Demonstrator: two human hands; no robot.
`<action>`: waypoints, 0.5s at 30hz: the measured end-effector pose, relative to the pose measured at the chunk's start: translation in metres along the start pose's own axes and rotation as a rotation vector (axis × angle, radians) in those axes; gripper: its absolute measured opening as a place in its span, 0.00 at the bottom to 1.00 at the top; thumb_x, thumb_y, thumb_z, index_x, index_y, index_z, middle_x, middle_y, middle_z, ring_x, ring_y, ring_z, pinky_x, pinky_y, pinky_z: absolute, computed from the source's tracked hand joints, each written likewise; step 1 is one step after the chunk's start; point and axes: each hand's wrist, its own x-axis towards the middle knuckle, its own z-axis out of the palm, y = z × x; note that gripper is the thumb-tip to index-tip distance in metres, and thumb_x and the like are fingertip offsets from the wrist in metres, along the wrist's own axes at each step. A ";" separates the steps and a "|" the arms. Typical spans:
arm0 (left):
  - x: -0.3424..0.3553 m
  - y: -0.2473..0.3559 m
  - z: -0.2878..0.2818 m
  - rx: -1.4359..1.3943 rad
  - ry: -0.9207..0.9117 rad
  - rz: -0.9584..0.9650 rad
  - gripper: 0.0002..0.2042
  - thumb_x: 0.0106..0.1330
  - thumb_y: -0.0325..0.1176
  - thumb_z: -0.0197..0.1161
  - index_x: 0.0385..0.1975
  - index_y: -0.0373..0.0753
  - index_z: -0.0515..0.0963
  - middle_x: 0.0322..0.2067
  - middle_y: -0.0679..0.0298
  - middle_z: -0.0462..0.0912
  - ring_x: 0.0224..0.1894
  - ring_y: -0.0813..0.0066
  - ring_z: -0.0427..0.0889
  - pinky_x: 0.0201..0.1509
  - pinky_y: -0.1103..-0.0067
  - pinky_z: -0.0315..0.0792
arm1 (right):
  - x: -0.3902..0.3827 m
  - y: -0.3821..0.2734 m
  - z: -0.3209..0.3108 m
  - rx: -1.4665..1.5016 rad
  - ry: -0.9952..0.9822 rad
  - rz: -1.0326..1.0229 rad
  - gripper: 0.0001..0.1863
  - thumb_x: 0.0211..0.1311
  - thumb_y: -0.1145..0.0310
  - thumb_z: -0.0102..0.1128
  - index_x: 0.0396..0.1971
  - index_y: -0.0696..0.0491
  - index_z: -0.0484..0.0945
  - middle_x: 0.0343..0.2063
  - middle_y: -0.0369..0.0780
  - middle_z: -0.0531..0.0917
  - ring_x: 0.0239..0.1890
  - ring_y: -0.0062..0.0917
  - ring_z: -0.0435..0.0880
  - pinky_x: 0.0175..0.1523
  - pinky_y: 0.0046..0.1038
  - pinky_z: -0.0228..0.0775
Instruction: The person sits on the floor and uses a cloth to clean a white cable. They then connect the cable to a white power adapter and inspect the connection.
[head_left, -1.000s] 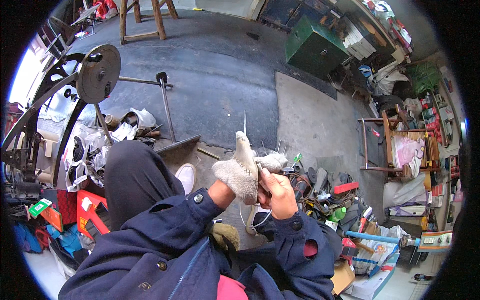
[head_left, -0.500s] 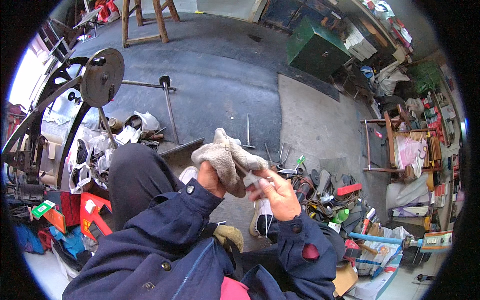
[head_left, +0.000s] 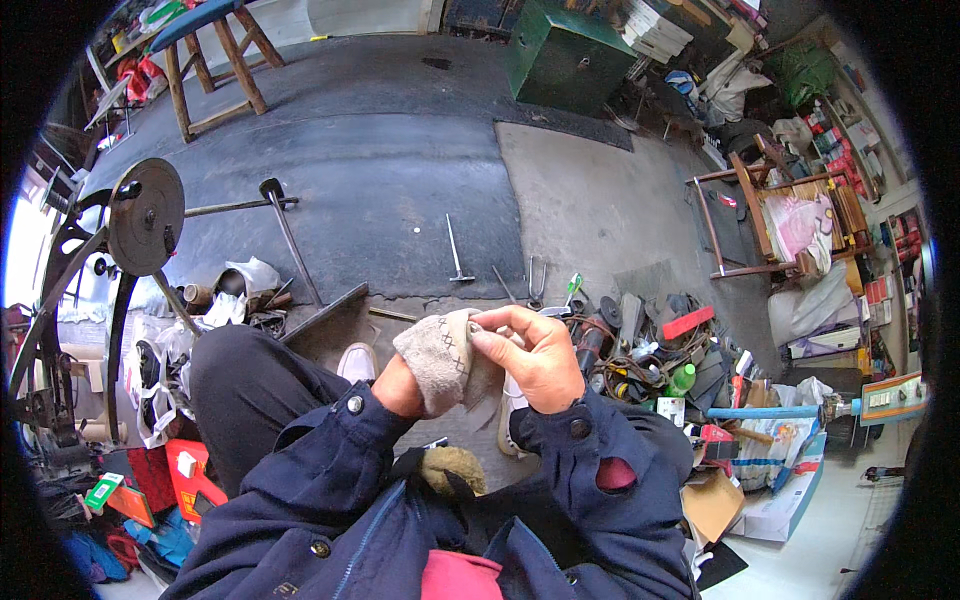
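Observation:
A soft, fuzzy grey-beige fabric piece, looking like a slipper or a shoe lining, is held up in front of my knees. Dark cross-shaped stitches run along its upper side. My left hand goes into or behind it; only the wrist and heel of the hand show, and the fingers are covered by the fabric. With thumb and forefinger, my right hand pinches the fabric's upper right edge. Below it, partly covered by my right hand, is a pale shoe on my foot.
A black iron machine with a wheel stands at left. Tools, scraps and a green bottle are heaped at right, near a red block. A hammer-like tool lies on the dark mat ahead. A wooden chair stands farther right.
The fabric has been turned or folded over my left hand, so the stitched side shows. My right hand has closed in on its edge. The view has swung slightly right.

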 end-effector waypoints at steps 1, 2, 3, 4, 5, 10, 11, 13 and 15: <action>0.002 0.003 0.004 -0.341 0.041 -0.135 0.16 0.70 0.37 0.60 0.52 0.34 0.78 0.43 0.60 0.86 0.42 0.74 0.84 0.44 0.76 0.77 | 0.000 0.001 -0.003 -0.014 0.002 0.010 0.12 0.66 0.76 0.64 0.48 0.59 0.81 0.44 0.37 0.85 0.47 0.16 0.81 0.54 0.20 0.72; 0.005 0.007 0.004 -0.057 0.026 -0.033 0.18 0.69 0.38 0.60 0.52 0.33 0.77 0.42 0.57 0.86 0.41 0.71 0.85 0.43 0.75 0.77 | 0.000 0.001 -0.004 -0.046 0.020 0.031 0.13 0.66 0.75 0.64 0.49 0.59 0.81 0.45 0.37 0.85 0.47 0.16 0.81 0.54 0.20 0.71; 0.008 0.012 0.003 0.228 0.021 -0.001 0.19 0.68 0.39 0.61 0.53 0.33 0.77 0.41 0.54 0.86 0.40 0.68 0.86 0.42 0.74 0.78 | -0.001 0.001 -0.005 -0.024 0.023 0.009 0.12 0.66 0.76 0.64 0.48 0.59 0.80 0.44 0.37 0.85 0.47 0.15 0.80 0.54 0.20 0.70; 0.010 0.016 0.003 0.510 0.012 0.087 0.20 0.67 0.40 0.62 0.53 0.32 0.77 0.40 0.51 0.87 0.39 0.66 0.87 0.41 0.73 0.78 | -0.001 0.002 -0.005 -0.003 0.019 -0.008 0.11 0.66 0.76 0.64 0.48 0.59 0.80 0.43 0.36 0.84 0.47 0.15 0.80 0.54 0.20 0.70; 0.012 0.020 0.002 0.611 0.056 -0.009 0.23 0.65 0.41 0.61 0.55 0.31 0.75 0.37 0.44 0.85 0.36 0.57 0.87 0.38 0.69 0.78 | -0.001 0.002 -0.004 0.008 0.025 -0.024 0.11 0.66 0.76 0.63 0.47 0.59 0.80 0.43 0.36 0.84 0.46 0.15 0.80 0.54 0.20 0.70; 0.006 0.033 0.002 1.179 0.328 0.197 0.27 0.62 0.43 0.63 0.57 0.31 0.74 0.23 0.55 0.84 0.25 0.54 0.84 0.30 0.67 0.75 | 0.002 0.007 -0.002 -0.061 -0.001 0.002 0.10 0.66 0.72 0.64 0.45 0.59 0.81 0.40 0.34 0.84 0.44 0.15 0.80 0.52 0.21 0.71; 0.006 0.033 0.003 1.166 0.326 0.142 0.27 0.62 0.44 0.63 0.57 0.31 0.74 0.24 0.54 0.84 0.26 0.55 0.84 0.31 0.67 0.75 | 0.004 0.008 -0.002 -0.081 -0.005 0.041 0.11 0.66 0.71 0.65 0.44 0.59 0.81 0.39 0.34 0.84 0.44 0.16 0.81 0.52 0.21 0.72; 0.004 0.032 0.001 1.248 0.295 0.123 0.26 0.63 0.45 0.62 0.56 0.32 0.75 0.27 0.53 0.85 0.28 0.55 0.84 0.31 0.68 0.75 | 0.006 0.011 -0.002 0.000 -0.017 0.048 0.11 0.65 0.71 0.66 0.45 0.57 0.81 0.39 0.33 0.84 0.44 0.15 0.81 0.52 0.21 0.72; 0.007 0.029 0.000 1.160 0.246 0.157 0.22 0.67 0.43 0.60 0.55 0.35 0.77 0.31 0.57 0.87 0.31 0.61 0.86 0.35 0.72 0.77 | 0.008 0.012 -0.002 0.034 -0.025 0.010 0.10 0.65 0.72 0.66 0.44 0.57 0.81 0.39 0.33 0.84 0.44 0.15 0.81 0.52 0.21 0.72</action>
